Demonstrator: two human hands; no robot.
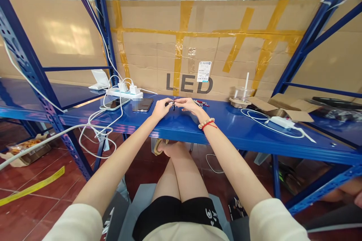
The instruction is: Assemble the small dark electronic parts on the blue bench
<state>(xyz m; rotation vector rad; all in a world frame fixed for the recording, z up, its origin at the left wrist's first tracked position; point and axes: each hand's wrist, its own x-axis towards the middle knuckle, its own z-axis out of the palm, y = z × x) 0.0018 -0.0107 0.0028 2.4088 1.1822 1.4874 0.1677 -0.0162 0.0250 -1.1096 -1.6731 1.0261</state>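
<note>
Over the blue metal shelf (226,123), my left hand (161,109) and my right hand (188,104) meet near the front edge. Between their fingertips is a small dark thing (173,106) with a thin piece hanging down; it is too small to name. My left hand is closed in a pinch on its dark end. The fingers of my right hand also come together at it, bent and pointing left. Just behind my right hand lie some small red and silver items (203,103), partly hidden by it.
To the left are a phone (143,105), a second device (114,104), a power strip (124,93) with chargers and tangled white cables (96,124). A cup with a straw (242,93), an open cardboard box (283,106) and a white adapter (282,122) stand right. Taped cardboard (149,52) closes the back.
</note>
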